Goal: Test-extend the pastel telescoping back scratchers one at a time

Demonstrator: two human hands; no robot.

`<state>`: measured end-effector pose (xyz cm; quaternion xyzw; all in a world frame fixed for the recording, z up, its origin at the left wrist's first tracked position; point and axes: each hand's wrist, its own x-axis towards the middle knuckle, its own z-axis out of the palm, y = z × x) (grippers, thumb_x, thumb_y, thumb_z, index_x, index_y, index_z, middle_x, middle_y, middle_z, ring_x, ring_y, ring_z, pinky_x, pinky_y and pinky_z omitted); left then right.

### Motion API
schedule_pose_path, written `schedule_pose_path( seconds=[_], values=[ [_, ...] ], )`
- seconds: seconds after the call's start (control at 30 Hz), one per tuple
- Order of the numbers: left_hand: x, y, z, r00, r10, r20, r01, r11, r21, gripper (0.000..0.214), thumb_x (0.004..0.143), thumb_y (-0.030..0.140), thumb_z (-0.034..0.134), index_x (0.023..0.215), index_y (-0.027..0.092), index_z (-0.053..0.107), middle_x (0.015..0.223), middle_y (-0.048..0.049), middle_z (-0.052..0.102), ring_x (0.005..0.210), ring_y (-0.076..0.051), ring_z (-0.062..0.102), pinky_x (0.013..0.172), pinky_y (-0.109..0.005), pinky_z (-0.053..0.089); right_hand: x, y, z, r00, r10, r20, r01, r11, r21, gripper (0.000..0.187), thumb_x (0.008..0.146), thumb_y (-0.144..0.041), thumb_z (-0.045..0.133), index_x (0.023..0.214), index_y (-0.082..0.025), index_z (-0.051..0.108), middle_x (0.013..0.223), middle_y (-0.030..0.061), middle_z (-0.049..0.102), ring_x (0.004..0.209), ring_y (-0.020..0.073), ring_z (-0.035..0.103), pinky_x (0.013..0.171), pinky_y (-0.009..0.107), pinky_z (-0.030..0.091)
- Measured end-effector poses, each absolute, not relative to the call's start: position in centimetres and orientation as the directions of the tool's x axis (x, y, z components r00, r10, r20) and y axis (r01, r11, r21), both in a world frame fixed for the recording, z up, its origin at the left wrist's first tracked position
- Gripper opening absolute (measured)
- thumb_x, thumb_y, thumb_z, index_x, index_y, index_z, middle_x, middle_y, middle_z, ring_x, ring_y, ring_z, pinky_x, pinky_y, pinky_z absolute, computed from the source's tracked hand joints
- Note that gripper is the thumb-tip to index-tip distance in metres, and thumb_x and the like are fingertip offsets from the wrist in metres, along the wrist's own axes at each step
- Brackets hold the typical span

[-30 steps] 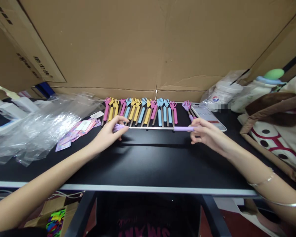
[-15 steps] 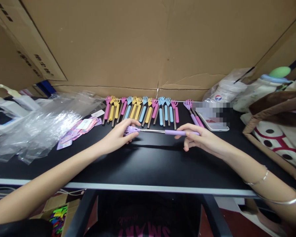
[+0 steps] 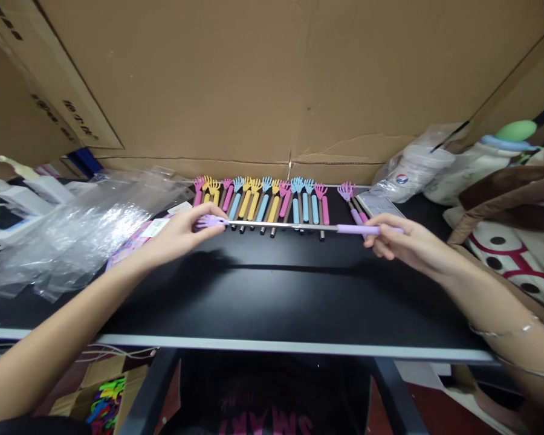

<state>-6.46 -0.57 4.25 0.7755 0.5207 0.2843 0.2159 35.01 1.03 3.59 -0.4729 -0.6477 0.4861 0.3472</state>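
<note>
Held level above the black table is a purple telescopic back scratcher (image 3: 283,225), its metal rod drawn out long. My left hand (image 3: 188,229) is closed on its purple claw head. Around the purple grip at the other end, my right hand (image 3: 403,244) is closed too. Behind the rod lies a row of several pink, yellow and blue back scratchers (image 3: 254,205), claws toward the cardboard. A separate purple back scratcher (image 3: 346,192) lies beside a pink one, close to my right hand.
Clear plastic bags (image 3: 86,223) and printed cards (image 3: 131,241) lie at left, near white chargers (image 3: 31,199). A phone (image 3: 381,204), a bagged cup (image 3: 424,169) and a cloth bag (image 3: 503,241) are at right. Cardboard (image 3: 272,84) walls the back. Below sits an open box (image 3: 131,386).
My hands have moved apart and slightly up, left hand leftward and right hand rightward. Between them the back scratcher's metal rod has lengthened. My right hand now covers part of the phone.
</note>
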Motion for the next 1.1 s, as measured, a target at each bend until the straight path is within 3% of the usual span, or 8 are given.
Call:
schedule_pose_path(
  seconds=[0.1, 0.13, 0.23, 0.4, 0.63, 0.83, 0.97, 1.1],
  values=[
    [-9.9, -0.4, 4.7, 0.162, 0.981, 0.104, 0.692, -0.188, 0.697, 0.033, 0.077, 0.05, 0.06, 0.088, 0.019, 0.059, 0.07, 0.0012, 0.058, 0.057, -0.012, 0.046, 0.053, -0.021, 0.036, 38.9, 2.0, 4.5, -0.09, 0.995, 0.038, 0.281, 0.062, -0.958, 0.033, 0.071, -0.049, 0.071, 0.073, -0.022, 0.053, 0.061, 0.0008, 0.061, 0.047, 0.0095, 0.046, 0.055, 0.029, 0.043],
    [-11.0, -0.4, 4.8, 0.099, 0.99, 0.097, 0.681, -0.139, 0.719, 0.034, 0.075, 0.049, 0.062, 0.089, 0.019, 0.059, 0.068, 0.0021, 0.057, 0.056, -0.011, 0.044, 0.051, -0.02, 0.034, 40.2, 2.3, 4.7, -0.024, 0.997, 0.079, 0.239, 0.082, -0.968, 0.035, 0.068, -0.049, 0.074, 0.07, -0.023, 0.051, 0.056, -0.0017, 0.058, 0.042, 0.007, 0.04, 0.057, 0.03, 0.044],
    [-13.0, -0.5, 5.0, 0.06, 0.994, 0.091, 0.624, -0.108, 0.774, 0.037, 0.069, 0.051, 0.068, 0.085, 0.019, 0.06, 0.067, 0.0019, 0.055, 0.057, -0.011, 0.044, 0.049, -0.018, 0.033, 42.5, 2.8, 5.0, 0.015, 0.994, 0.112, 0.146, 0.108, -0.983, 0.04, 0.061, -0.053, 0.078, 0.071, -0.024, 0.053, 0.054, -0.0033, 0.058, 0.037, 0.0048, 0.032, 0.058, 0.03, 0.046],
    [-14.7, -0.2, 5.1, 0.036, 0.998, 0.056, 0.547, -0.067, 0.834, 0.036, 0.062, 0.047, 0.073, 0.08, 0.018, 0.062, 0.058, 0.0029, 0.05, 0.051, -0.01, 0.039, 0.045, -0.016, 0.029, 42.6, 2.8, 5.0, 0.068, 0.995, 0.07, 0.127, 0.061, -0.99, 0.042, 0.057, -0.052, 0.08, 0.063, -0.023, 0.05, 0.045, -0.004, 0.045, 0.042, 0.0094, 0.039, 0.054, 0.029, 0.043],
    [-18.0, 0.5, 5.3, -0.039, 0.994, -0.101, 0.561, 0.105, 0.821, 0.014, 0.068, 0.015, 0.067, 0.082, 0.013, 0.065, 0.066, 0.0016, 0.056, 0.061, -0.011, 0.048, 0.054, -0.013, 0.037, 43.1, 3.3, 5.5, 0.311, 0.95, 0.022, 0.071, 0.0, -0.997, 0.022, 0.076, -0.033, 0.067, 0.064, -0.023, 0.052, 0.046, -0.0031, 0.04, 0.044, 0.0103, 0.037, 0.054, 0.029, 0.034],
    [-17.8, 0.3, 4.4, -0.028, 1.0, 0.0, 0.421, 0.012, 0.907, 0.027, 0.067, 0.029, 0.072, 0.09, 0.017, 0.064, 0.06, 0.0041, 0.049, 0.053, -0.009, 0.039, 0.047, -0.014, 0.031, 41.7, 2.8, 5.2, 0.381, 0.924, -0.047, -0.1, -0.009, -0.995, 0.024, 0.088, -0.02, 0.052, 0.064, -0.022, 0.051, 0.044, -0.0026, 0.036, 0.044, 0.0099, 0.028, 0.051, 0.028, 0.022],
    [-15.4, 0.3, 4.0, -0.204, 0.979, 0.019, 0.191, 0.021, 0.981, 0.029, 0.062, 0.029, 0.072, 0.086, 0.019, 0.059, 0.057, 0.006, 0.042, 0.049, -0.007, 0.034, 0.044, -0.014, 0.028, 40.2, 2.3, 4.6, 0.413, 0.908, -0.076, -0.142, -0.019, -0.99, 0.031, 0.091, -0.021, 0.045, 0.06, -0.021, 0.047, 0.041, -0.0033, 0.03, 0.043, 0.0098, 0.023, 0.049, 0.027, 0.019],
    [-13.2, 0.4, 4.1, -0.433, 0.898, 0.078, 0.081, -0.048, 0.996, 0.031, 0.054, 0.025, 0.071, 0.079, 0.019, 0.053, 0.061, 0.0072, 0.043, 0.05, -0.006, 0.034, 0.043, -0.014, 0.029, 39.0, 1.9, 4.0, 0.438, 0.898, -0.037, -0.132, 0.024, -0.991, 0.026, 0.087, -0.02, 0.046, 0.062, -0.021, 0.041, 0.04, -0.0037, 0.033, 0.044, 0.0105, 0.026, 0.047, 0.025, 0.022]
  ],
)
